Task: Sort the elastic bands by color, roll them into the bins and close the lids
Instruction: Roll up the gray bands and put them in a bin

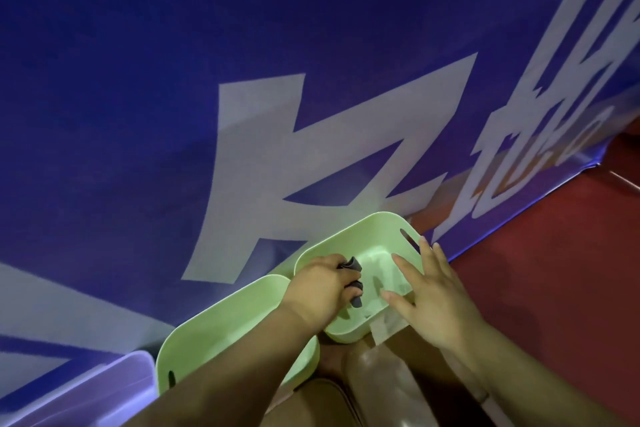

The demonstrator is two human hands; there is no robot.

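Observation:
Two pale green bins stand side by side at the bottom centre. My left hand is closed around a rolled dark grey elastic band and holds it over the inside of the right bin. My right hand rests with spread fingers on that bin's near right rim and holds nothing. The left bin lies under my left forearm, which hides much of its interior.
A large blue banner with white lettering fills the upper view behind the bins. A translucent purple container sits at the lower left. A red surface extends to the right. A brown taped box lies below the bins.

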